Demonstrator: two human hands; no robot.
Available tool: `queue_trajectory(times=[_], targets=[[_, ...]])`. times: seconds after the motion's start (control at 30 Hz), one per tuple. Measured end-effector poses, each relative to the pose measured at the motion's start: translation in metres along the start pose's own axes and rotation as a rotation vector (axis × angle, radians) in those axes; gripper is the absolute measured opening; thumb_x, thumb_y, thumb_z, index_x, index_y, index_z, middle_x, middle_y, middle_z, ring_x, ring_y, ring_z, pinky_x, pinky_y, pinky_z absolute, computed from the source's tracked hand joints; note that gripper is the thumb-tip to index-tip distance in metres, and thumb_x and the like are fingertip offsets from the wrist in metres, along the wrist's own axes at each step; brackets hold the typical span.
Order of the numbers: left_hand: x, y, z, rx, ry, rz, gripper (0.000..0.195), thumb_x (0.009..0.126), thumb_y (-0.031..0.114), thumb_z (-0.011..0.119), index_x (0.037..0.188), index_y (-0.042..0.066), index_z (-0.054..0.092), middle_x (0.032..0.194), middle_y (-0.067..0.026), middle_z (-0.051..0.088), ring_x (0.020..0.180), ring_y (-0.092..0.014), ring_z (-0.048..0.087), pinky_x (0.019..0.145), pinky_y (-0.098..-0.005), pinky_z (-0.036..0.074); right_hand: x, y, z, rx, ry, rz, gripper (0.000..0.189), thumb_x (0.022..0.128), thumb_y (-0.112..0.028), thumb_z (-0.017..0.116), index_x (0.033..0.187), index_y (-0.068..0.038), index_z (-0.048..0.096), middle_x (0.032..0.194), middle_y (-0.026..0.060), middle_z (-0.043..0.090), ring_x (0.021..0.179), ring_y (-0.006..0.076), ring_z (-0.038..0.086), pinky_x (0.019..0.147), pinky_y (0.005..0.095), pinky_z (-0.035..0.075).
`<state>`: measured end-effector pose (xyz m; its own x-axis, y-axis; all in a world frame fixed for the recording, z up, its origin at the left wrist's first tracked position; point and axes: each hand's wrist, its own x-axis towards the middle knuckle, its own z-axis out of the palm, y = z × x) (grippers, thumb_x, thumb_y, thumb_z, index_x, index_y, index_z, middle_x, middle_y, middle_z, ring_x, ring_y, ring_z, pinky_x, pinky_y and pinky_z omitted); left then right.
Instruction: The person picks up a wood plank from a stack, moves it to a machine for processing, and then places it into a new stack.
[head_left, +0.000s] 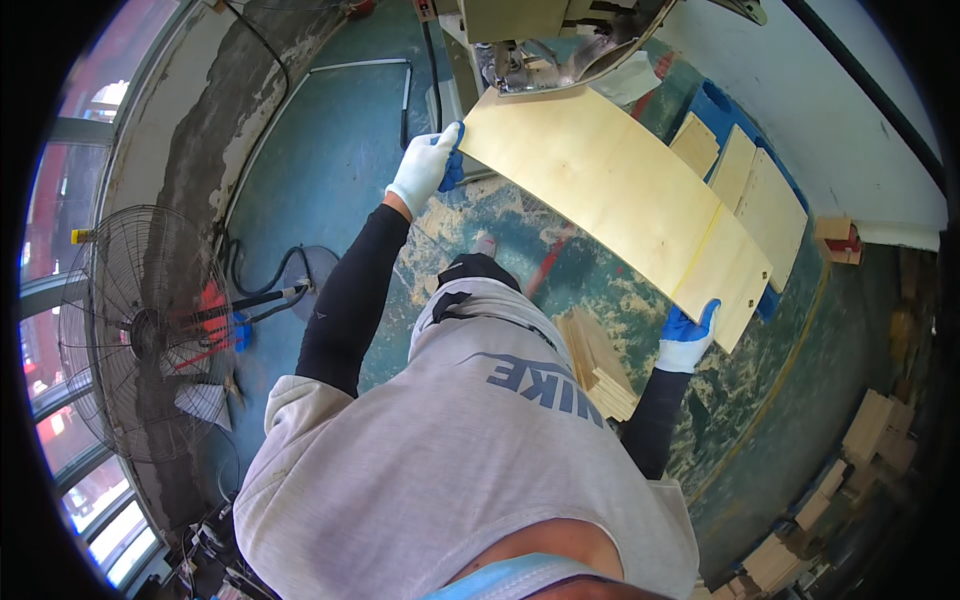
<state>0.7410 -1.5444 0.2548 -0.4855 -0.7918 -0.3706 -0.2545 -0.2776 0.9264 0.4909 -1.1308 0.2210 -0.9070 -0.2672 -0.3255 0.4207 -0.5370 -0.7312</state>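
Observation:
A long, pale plywood panel (592, 180) spans the space between my two gloved hands. My left hand (431, 161), in a white glove with a blue coated palm, grips the panel's far left corner. Its near right edge is held by my right hand (690, 336), with the blue thumb on the upper face. Two small holes and a yellowish line mark the panel's right end. At the far edge, the panel meets a floor-standing machine (555, 71) with a curved metal guard; whether it lies under or just against the guard is hard to tell.
Several wooden boards (769, 210) lie on a blue pallet (709, 101) at right. A stack of wood strips (596, 360) sits by my legs on the dusty green floor (450, 232). A large caged fan (146, 334) stands at left, its cable (236, 274) nearby. More wood stacks (870, 427) line the far right.

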Motion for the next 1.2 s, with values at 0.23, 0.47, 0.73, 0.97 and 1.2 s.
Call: queue_trajectory(times=[0.23,0.47,0.73,0.97,1.2], targets=[[-0.005,-0.002,-0.001,0.005,-0.014,-0.038,0.049,0.102,0.044,0.053,0.075,0.003,0.060,0.059,-0.0020,0.054,0.046,-0.011,0.048,0.044,-0.0272,0.036,0.002,-0.001,-0.001,-0.002,0.007,-0.001,0.042,0.100,-0.030,0.059,0.133,-0.003,0.053,0.131,0.0110,0.061,0.117,0.0218,0.061,0.097,0.0357,0.053],[0.006,-0.013,0.001,0.001,-0.094,0.057,0.049,0.102,0.044,0.052,0.075,0.004,0.061,0.059,-0.0029,0.057,0.046,-0.011,0.050,0.044,-0.0261,0.038,0.002,-0.005,-0.002,0.075,0.030,0.026,0.041,0.101,-0.030,0.058,0.133,-0.005,0.053,0.132,0.0100,0.060,0.120,0.0238,0.059,0.101,0.0395,0.050],[-0.010,0.025,0.000,-0.277,-0.363,0.081,0.030,0.102,0.025,0.054,0.118,0.000,0.060,0.103,-0.0063,0.068,0.086,-0.015,0.068,0.070,-0.0278,0.058,0.021,-0.004,0.005,0.140,0.077,0.015,0.033,0.099,-0.026,0.061,0.128,-0.009,0.057,0.123,0.0051,0.065,0.111,0.0190,0.064,0.092,0.0352,0.055],[-0.037,0.037,0.003,-0.286,-0.516,-0.108,0.027,0.096,0.014,0.061,0.118,0.000,0.056,0.109,-0.0101,0.066,0.095,-0.022,0.069,0.080,-0.0369,0.061,0.047,0.013,-0.007,0.229,0.226,-0.110,0.038,0.099,-0.024,0.060,0.132,-0.005,0.054,0.126,0.0108,0.063,0.115,0.0254,0.062,0.097,0.0415,0.053],[-0.098,-0.048,0.100,-0.240,-0.786,-0.197,0.050,0.084,0.001,0.069,0.130,-0.001,0.049,0.117,-0.0102,0.062,0.102,-0.020,0.064,0.085,-0.0357,0.058,-0.024,0.126,0.014,0.144,0.055,0.035,0.047,0.099,-0.030,0.058,0.138,-0.005,0.049,0.130,0.0115,0.059,0.117,0.0263,0.061,0.098,0.0440,0.052]])
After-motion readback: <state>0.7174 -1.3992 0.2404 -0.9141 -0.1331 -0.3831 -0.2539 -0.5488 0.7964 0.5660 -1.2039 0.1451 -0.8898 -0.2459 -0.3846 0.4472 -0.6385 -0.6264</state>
